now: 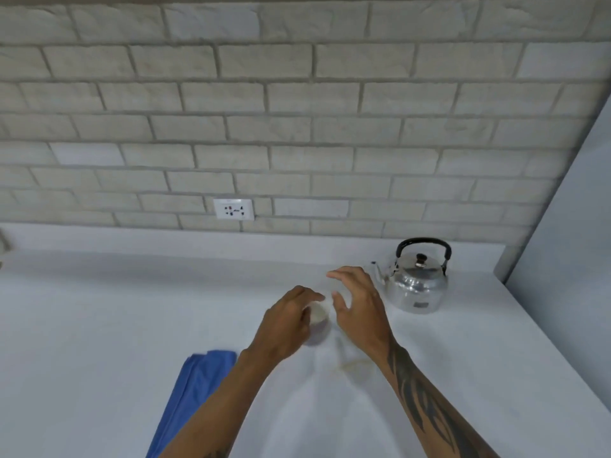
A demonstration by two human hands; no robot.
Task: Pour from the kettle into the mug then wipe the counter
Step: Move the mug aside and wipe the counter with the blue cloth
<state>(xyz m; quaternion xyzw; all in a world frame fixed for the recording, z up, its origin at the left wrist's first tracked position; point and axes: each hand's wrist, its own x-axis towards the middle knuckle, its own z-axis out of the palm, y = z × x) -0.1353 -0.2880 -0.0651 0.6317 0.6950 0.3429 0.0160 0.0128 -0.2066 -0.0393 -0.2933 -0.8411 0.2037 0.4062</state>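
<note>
One white worktop runs below a brick wall; one socket sits low on that wall. One blue cloth lies folded at the near left, well apart from the kettle. One steel kettle stands upright at the far right, black handle up, spout toward my hands. One mug, pale and blurred, sits mid-worktop between my hands. Left hand is curled round the mug's left side; I cannot tell whether it truly grips or only touches. Right hand is spread, fingers apart, holding nothing, between mug and kettle. A faint yellowish smear marks the worktop near the right wrist. My reading: mug is being placed, pour not begun. Next move calls for the right hand to take the kettle handle, lift, and tip the spout over the mug.
</note>
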